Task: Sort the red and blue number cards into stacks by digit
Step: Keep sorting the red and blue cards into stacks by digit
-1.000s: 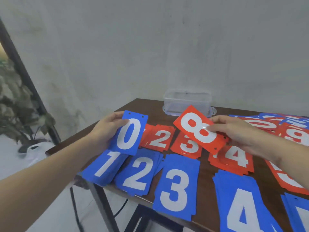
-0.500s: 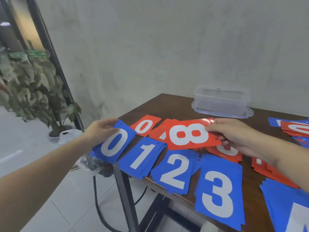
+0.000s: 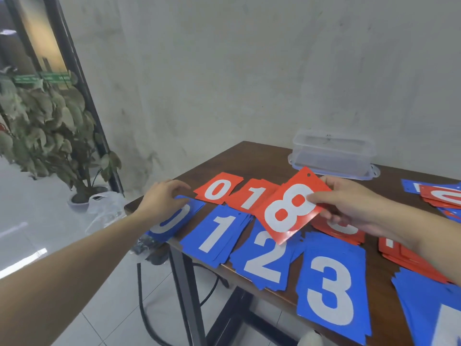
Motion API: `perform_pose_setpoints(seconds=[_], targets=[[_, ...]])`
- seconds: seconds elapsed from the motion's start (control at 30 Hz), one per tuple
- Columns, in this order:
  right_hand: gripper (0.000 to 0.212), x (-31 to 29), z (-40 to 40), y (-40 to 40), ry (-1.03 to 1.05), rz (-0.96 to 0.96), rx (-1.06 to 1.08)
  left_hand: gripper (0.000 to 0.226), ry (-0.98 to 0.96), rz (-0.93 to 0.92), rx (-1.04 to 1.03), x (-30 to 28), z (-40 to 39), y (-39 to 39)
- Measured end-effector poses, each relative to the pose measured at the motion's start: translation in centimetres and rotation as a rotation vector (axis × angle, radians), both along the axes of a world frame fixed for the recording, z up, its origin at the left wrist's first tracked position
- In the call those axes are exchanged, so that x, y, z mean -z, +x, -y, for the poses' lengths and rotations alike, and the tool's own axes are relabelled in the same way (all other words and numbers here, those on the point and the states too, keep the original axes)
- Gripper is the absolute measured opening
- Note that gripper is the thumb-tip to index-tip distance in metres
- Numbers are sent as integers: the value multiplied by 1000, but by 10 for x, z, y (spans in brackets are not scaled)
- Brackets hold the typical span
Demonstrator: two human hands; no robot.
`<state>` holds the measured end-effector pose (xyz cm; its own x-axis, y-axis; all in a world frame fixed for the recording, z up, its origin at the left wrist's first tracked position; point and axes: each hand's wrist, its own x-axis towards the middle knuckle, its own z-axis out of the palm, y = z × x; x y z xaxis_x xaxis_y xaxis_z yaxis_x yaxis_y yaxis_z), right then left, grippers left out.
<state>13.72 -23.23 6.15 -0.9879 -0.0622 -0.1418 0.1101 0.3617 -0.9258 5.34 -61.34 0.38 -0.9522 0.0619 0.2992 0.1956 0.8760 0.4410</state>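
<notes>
My right hand (image 3: 354, 206) pinches a red 8 card (image 3: 289, 208) and holds it tilted in the air above the red 1 stack (image 3: 252, 196) and the blue 2 stack (image 3: 264, 260). My left hand (image 3: 162, 198) rests with its fingers on the blue 0 card (image 3: 174, 218), which lies on the table's left corner. A red 0 card (image 3: 217, 188) lies just behind it. Blue stacks of 1 (image 3: 217, 233) and 3 (image 3: 331, 288) lie along the front edge. A red stack (image 3: 344, 228) is partly hidden under my right hand.
A clear plastic box (image 3: 331, 153) stands at the back of the brown table (image 3: 249, 161). More red and blue cards (image 3: 439, 196) lie at the far right. A potted plant (image 3: 50, 136) and a white bag (image 3: 104, 206) sit on the floor at the left.
My left hand has laid the blue 0 card down on the table corner. My right hand has tilted the red 8 card from level to slanted. The view swung left.
</notes>
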Motion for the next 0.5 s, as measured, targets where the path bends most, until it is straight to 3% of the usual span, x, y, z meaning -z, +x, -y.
perform_pose_setpoints(seconds=[0.27, 0.37, 0.5], targets=[[3, 2, -56, 23, -45, -91, 127, 17, 141, -15, 209, -12, -95, 17], [14, 3, -90, 40, -25, -107, 213, 19, 167, 0, 353, -15, -146, 28], [10, 3, -140, 68, -67, -89, 326, 13, 173, 29, 541, -18, -217, 43]])
